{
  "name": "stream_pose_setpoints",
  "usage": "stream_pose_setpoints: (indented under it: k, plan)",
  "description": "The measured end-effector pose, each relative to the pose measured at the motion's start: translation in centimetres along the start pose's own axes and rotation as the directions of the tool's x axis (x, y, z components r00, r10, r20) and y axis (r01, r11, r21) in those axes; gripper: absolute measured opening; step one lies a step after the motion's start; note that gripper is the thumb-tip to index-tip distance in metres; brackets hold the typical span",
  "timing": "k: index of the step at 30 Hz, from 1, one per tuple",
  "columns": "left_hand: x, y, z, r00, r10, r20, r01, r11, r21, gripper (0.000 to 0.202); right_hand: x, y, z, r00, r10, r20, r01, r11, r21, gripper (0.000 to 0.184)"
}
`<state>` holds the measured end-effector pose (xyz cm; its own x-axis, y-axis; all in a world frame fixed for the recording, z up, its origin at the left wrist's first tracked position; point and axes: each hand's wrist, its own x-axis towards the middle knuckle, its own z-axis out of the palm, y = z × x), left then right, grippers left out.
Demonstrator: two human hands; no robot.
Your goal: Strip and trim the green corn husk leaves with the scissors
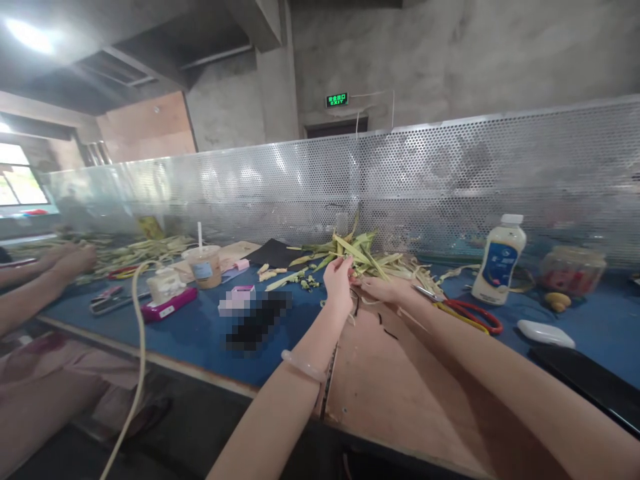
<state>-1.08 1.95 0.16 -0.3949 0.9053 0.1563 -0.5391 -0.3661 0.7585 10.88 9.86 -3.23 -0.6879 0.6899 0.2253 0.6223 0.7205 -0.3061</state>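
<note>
Over the back end of a wooden board [380, 393], my left hand [339, 281] and my right hand [383, 291] meet with their fingers drawn together. Whatever sits between the fingertips is too small and hidden to make out. A heap of long green and yellowish leaf strips [373, 257] lies just behind both hands. Scissors [470, 315] with red and yellow handles rest beside my right forearm, blades toward the heap. Small dark green cut pieces [307, 279] are scattered to the left of my left hand. Thin dark strands [387, 328] lie on the board.
A white bottle [500, 260], a jar [573, 270], a white case [546, 333] and a black phone-like object [590, 383] stand or lie at right. Left are a drink cup [204, 268], a power strip [170, 305] with its cable, and another person's hands [75, 257]. A perforated metal screen [430, 180] closes the back.
</note>
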Motion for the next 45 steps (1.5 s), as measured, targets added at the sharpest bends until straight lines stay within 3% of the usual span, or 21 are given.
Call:
stream_pose_setpoints:
  k: [13, 16, 18, 19, 21, 24, 31, 35, 40, 45]
  plan:
    - [-0.4, -0.1, 0.0, 1.000, -0.009, -0.006, 0.009, 0.999, 0.032, 0.028, -10.4, -3.4, -3.0, 0.991, -0.103, 0.089, 0.085, 0.978, 0.192, 0.046]
    - [-0.4, 0.1, -0.1, 1.000, -0.017, -0.014, 0.017, 0.999, 0.033, 0.028, -12.6, -3.0, -3.5, 0.996, 0.079, -0.030, -0.071, 0.974, 0.213, 0.052]
    - [-0.5, 0.2, -0.1, 1.000, -0.021, -0.018, 0.022, 0.999, 0.038, 0.028, -14.2, -2.4, -3.2, 0.952, 0.259, -0.165, -0.227, 0.956, 0.187, 0.055]
    - [-0.5, 0.2, -0.1, 1.000, -0.023, -0.019, 0.023, 0.999, 0.040, 0.028, -14.9, -2.2, -2.9, 0.925, 0.307, -0.226, -0.275, 0.948, 0.159, 0.056]
    - [-0.5, 0.2, 0.0, 1.000, -0.025, -0.019, 0.025, 0.999, 0.044, 0.028, -16.0, -1.8, -2.1, 0.920, 0.280, -0.275, -0.276, 0.960, 0.052, 0.055]
    - [-0.6, 0.1, 0.1, 1.000, -0.026, -0.013, 0.027, 0.999, 0.044, 0.029, -16.2, -2.2, -1.0, 0.946, 0.216, -0.243, -0.241, 0.968, -0.076, 0.053]
    - [-0.5, 0.1, -0.3, 1.000, -0.024, 0.006, 0.024, 0.999, 0.044, 0.032, -12.7, -5.1, -0.9, 0.983, 0.159, -0.093, -0.161, 0.987, -0.012, 0.053]
    - [-0.5, 0.0, -0.3, 1.000, -0.017, 0.014, 0.016, 0.998, 0.057, 0.031, -13.2, -7.8, -1.4, 0.996, 0.073, -0.045, -0.076, 0.996, -0.057, 0.052]
    - [-0.6, 0.0, -0.3, 1.000, -0.011, 0.009, 0.010, 0.997, 0.078, 0.028, -14.7, -11.9, -1.4, 0.998, -0.023, -0.063, 0.020, 0.999, -0.048, 0.042]
    - [-0.7, -0.1, -0.4, 1.000, -0.016, 0.004, 0.015, 0.997, 0.077, 0.027, -14.6, -12.6, 1.2, 0.985, -0.010, -0.175, 0.019, 0.999, 0.051, 0.036]
